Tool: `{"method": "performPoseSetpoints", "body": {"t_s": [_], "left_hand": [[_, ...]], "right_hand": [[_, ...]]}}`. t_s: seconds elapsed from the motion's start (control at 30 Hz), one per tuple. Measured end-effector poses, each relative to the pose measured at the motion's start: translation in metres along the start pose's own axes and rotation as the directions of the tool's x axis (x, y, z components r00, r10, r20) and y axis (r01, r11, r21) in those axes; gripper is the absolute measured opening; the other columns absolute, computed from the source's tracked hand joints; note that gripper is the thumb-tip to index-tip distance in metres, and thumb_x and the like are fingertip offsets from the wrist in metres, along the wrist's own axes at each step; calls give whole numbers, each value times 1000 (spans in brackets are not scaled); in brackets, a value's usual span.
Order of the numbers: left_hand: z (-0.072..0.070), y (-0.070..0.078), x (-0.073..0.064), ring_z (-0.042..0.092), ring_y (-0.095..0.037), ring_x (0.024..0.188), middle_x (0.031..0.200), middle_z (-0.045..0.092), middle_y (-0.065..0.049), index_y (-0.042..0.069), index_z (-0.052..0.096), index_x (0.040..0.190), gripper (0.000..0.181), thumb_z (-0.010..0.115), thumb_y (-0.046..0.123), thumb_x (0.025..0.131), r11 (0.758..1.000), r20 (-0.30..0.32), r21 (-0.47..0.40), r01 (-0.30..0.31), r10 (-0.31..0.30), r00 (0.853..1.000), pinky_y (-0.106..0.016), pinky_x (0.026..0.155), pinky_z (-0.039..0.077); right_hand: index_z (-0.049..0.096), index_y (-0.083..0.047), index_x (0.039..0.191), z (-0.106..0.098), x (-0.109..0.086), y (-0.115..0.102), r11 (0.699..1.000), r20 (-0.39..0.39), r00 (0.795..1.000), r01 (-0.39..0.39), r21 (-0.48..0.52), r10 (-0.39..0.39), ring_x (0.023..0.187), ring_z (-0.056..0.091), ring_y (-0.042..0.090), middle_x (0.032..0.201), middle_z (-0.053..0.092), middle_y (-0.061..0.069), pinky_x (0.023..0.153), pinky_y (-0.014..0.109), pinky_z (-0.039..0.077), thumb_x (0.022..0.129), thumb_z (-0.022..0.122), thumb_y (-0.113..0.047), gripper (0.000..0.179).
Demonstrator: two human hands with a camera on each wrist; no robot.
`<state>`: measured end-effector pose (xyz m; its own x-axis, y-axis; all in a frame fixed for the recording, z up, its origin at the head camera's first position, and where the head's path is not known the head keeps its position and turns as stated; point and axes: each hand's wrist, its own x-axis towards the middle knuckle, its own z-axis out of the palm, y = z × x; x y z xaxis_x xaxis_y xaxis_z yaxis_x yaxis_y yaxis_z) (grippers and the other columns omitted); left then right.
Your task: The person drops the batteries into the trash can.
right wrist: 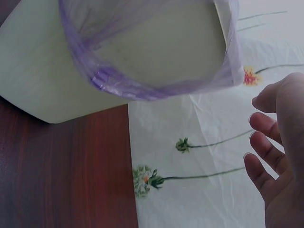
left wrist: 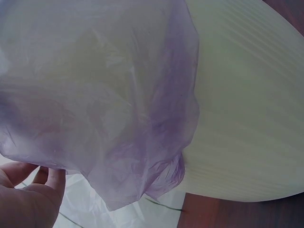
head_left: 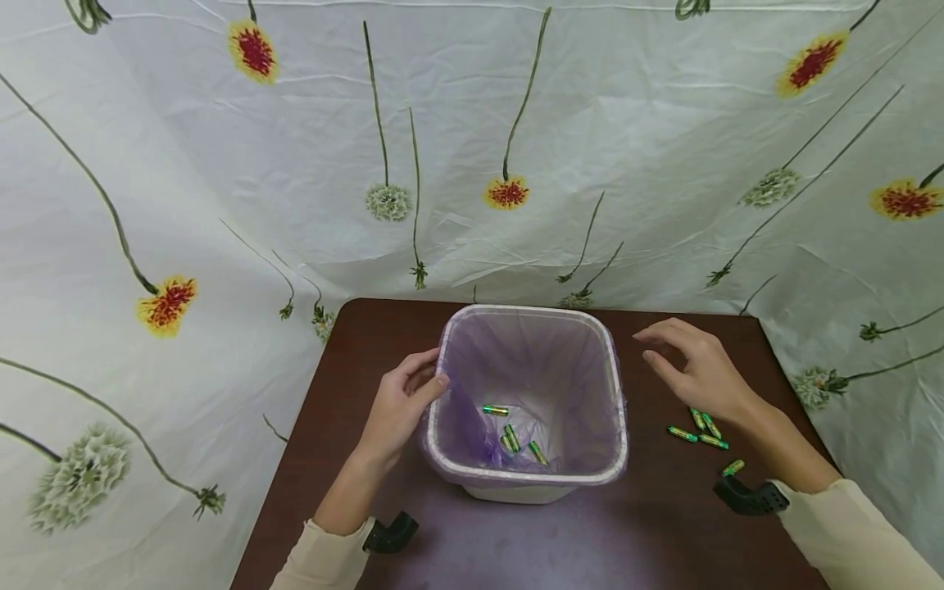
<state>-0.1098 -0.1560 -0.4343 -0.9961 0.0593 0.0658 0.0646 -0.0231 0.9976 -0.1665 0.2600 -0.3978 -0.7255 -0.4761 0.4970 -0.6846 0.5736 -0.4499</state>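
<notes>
Several shiny green-gold batteries (head_left: 496,410) lie inside the purple-lined bin (head_left: 560,369).

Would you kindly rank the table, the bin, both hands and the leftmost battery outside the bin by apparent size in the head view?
Largest to smallest:
1. Table
2. Bin
3. Left hand and right hand: too alike to rank apart
4. Leftmost battery outside the bin
</notes>
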Motion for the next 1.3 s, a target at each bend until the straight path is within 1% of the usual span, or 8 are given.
{"method": "performPoseSetpoints", "body": {"t_s": [0.3, 0.47, 0.7, 0.83, 0.9, 1.07, 1.13, 1.3], "left_hand": [[-1, 1, -1, 59, -28, 121, 135, 58, -20, -5, 56, 142, 47, 67, 5, 98, 1000, 12, 3, -5, 5, 1000, -27, 93, 54], [-1, 2, 0, 59, -30, 121, 133, 58, -22, -6, 55, 142, 47, 67, 5, 98, 1000, 12, 1, -10, 10, 1000, -27, 92, 55], [0, 1, -1, 58, -31, 122, 135, 58, -22, -7, 54, 142, 48, 67, 4, 98, 1000, 12, 1, -5, 5, 1000, -27, 93, 54], [0, 0, -1, 59, -30, 121, 135, 58, -22, -6, 55, 142, 47, 67, 4, 98, 1000, 13, -1, -4, 4, 1000, -27, 92, 55], [0, 0, -1, 59, -29, 121, 135, 57, -21, -6, 55, 142, 47, 67, 4, 98, 1000, 12, -1, -2, 2, 1000, -27, 92, 55], [1, 1, 0, 59, -28, 121, 136, 58, -21, -6, 55, 142, 47, 67, 4, 97, 1000, 9, -1, 0, 0, 1000, -27, 93, 55], [1, 1, -1, 59, -27, 121, 137, 58, -21, -6, 55, 142, 48, 67, 4, 97, 1000, 9, 2, 3, -3, 1000, -27, 93, 54], [1, 3, -2, 59, -29, 122, 136, 58, -22, -7, 54, 142, 48, 67, 3, 97, 1000, 4, 4, 6, -6, 1000, -27, 93, 54]], "right_hand": [[72, -6, 117, -5, -19, 12, 994, 0, 995, -99, -43, 99, 93, 63, 18, 113, 69, 5, 72, 23, 47, 91, 71, 5, 28], [72, -6, 118, -5, -31, 20, 987, 1, 988, -152, -58, 153, 95, 62, 19, 113, 69, 6, 73, 24, 47, 93, 71, 3, 26], [72, -6, 118, 0, -53, 32, 973, -3, 975, -222, -60, 223, 96, 65, 28, 112, 70, 10, 74, 26, 47, 93, 72, 2, 26], [72, -5, 120, 1, -69, 41, 957, 9, 959, -282, -64, 283, 97, 65, 33, 114, 69, 13, 73, 34, 51, 95, 71, 0, 25], [71, -5, 121, 2, -76, 45, 946, 18, 948, -315, -71, 317, 95, 64, 26, 115, 68, 13, 70, 34, 51, 97, 70, -3, 24], [71, -5, 122, 7, -95, 56, 920, 39, 920, -386, -73, 389, 98, 62, 27, 117, 67, 16, 69, 33, 50, 100, 68, -7, 22], [71, -4, 122, 10, -101, 59, 914, 41, 914, -401, -68, 404, 98, 62, 36, 119, 67, 18, 70, 35, 50, 100, 69, -7, 22], [71, -1, 120, 20, -115, 69, 903, 37, 903, -426, -52, 429, 102, 61, 42, 120, 66, 23, 73, 50, 51, 99, 68, -3, 22]]}}
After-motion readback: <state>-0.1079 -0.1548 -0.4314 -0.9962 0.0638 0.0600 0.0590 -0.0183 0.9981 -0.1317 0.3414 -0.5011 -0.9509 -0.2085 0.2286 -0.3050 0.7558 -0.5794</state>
